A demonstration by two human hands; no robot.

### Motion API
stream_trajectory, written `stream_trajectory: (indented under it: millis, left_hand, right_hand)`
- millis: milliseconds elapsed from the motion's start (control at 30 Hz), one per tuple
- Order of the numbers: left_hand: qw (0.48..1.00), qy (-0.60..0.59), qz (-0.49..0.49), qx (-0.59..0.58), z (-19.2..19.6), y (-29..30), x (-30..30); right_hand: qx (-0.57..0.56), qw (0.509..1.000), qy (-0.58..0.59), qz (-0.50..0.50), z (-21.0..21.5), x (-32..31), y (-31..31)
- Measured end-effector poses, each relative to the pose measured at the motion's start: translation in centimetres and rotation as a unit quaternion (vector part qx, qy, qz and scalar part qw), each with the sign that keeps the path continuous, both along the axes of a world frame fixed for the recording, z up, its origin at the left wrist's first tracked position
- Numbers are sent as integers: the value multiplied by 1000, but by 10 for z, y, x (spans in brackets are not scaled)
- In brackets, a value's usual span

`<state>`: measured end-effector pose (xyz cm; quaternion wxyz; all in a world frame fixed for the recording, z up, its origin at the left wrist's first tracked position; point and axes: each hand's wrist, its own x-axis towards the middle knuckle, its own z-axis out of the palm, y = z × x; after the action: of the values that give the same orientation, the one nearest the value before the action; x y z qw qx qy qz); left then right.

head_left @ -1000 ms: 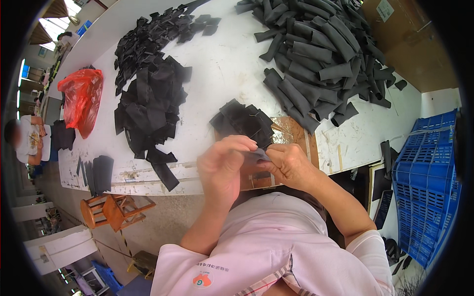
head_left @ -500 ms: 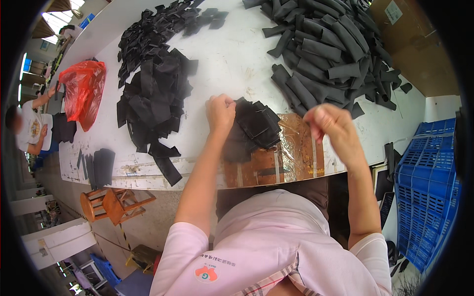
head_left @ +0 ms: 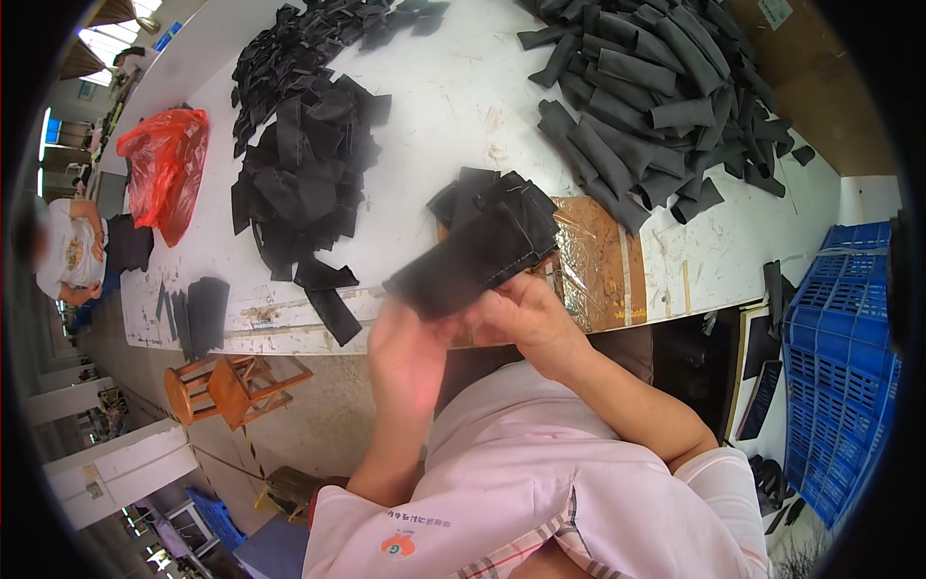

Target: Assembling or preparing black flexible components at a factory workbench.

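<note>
Pinching a rectangular black fabric piece (head_left: 449,268) at its near edge is the right hand (head_left: 526,317); left hand (head_left: 408,355) blurred alongside, grip indeterminable.

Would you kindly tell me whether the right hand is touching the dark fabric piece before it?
Touching: the head view shows the right hand meeting the lower right edge of the dark fabric piece, with no visible gap.
</note>
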<state>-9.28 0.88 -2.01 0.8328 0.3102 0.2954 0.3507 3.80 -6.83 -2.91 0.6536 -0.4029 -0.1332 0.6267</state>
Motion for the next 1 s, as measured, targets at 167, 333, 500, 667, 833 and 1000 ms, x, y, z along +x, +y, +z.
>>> stream_trajectory:
  millis: [167, 333, 500, 667, 833, 1000]
  left_hand:
    - [992, 108, -21, -56, -25, -22, -12]
    - [942, 306, -10, 138, -11, -32, -1]
    - [961, 215, -19, 175, 14, -33, -1]
    - [972, 206, -55, 95, 28, -28, 4]
    - [980, 185, -75, 10, 23, -27, 7]
    - [979, 198, -48, 12, 13, -24, 10]
  right_hand:
    - [-40, 994, 2, -97, 16, -9, 5]
    - [28, 781, -606, -148, 0, -3, -2]
    - [40, 730, -666, -145, -2, -3, -8]
    - [76, 678, -716, -147, -8, 2, -12]
    - [81, 616, -770, -147, -12, 3, -14]
    - [67, 615, -784, -54, -4, 7, -19]
